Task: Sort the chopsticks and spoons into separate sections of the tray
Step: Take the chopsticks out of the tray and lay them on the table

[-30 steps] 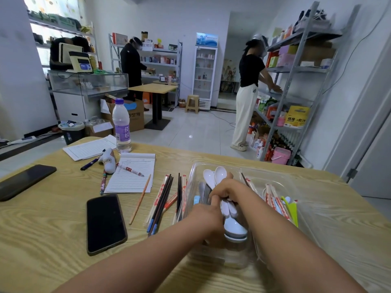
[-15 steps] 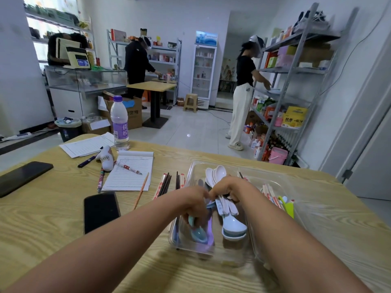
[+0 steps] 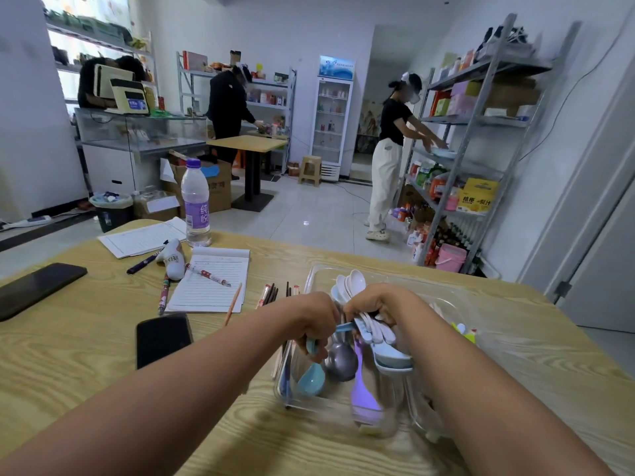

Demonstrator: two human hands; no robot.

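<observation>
Left hand [image 3: 318,324] grips blue spoon [image 3: 311,377]; right hand [image 3: 376,304] clutches white spoons [image 3: 376,329].

Two phones [image 3: 163,338], one water bottle [image 3: 195,204], one notepad [image 3: 211,280], one clear tray [image 3: 347,412], two people [image 3: 390,156] at shelves.

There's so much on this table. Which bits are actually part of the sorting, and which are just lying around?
Part of the job:
clear tray
white spoons, held by the right hand
teal spoon, held by the left hand
purple scoop
chopsticks beside the tray

Lying about:
water bottle
notepad
pens
two phones
</observation>
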